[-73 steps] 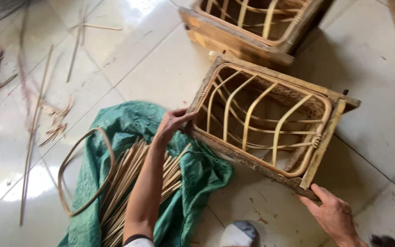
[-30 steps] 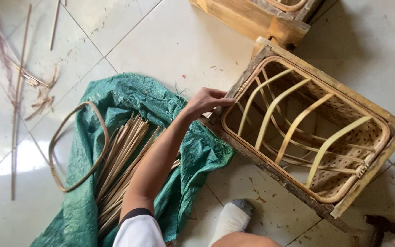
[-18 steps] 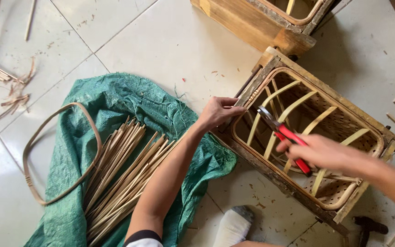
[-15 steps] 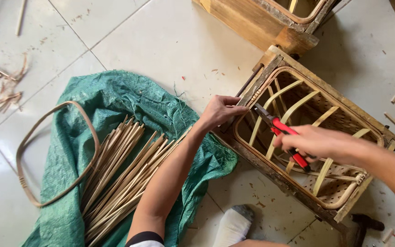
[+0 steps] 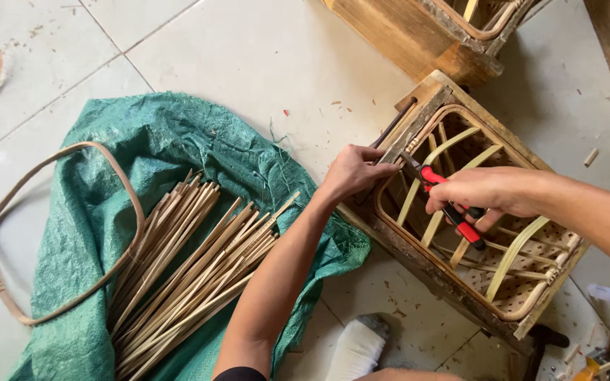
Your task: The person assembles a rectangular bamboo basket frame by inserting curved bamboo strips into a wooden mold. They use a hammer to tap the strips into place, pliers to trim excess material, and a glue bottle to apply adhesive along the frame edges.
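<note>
Two hands on this one — the right hand (image 5: 488, 201) is wrapped tight around the red handles of a pair of pliers (image 5: 440, 201), with the nose poked in at the upper corner of the rattan-and-wood frame (image 5: 531, 296). Left hand (image 5: 353, 171) has its fingers curled and pressed against that same corner of the frame's wooden rim, touching right beside the plier tips, so it's bracing rather than pinching anything I can make out.

The frame lies tilted on the tiled floor (image 5: 262, 56), its curved cane ribs showing inside, with one edge just beside the green woven sack (image 5: 142, 148). On the sack sits a bundle of split cane strips (image 5: 192, 275), and a bent rattan hoop (image 5: 51, 233) lies across its left edge. A second frame (image 5: 425, 35) sits near the floor's top edge.

My take: keep the bracing fingers clear of the jaws, grip close to the joint, and pull straight — twisting would likely splinter the cane.
</note>
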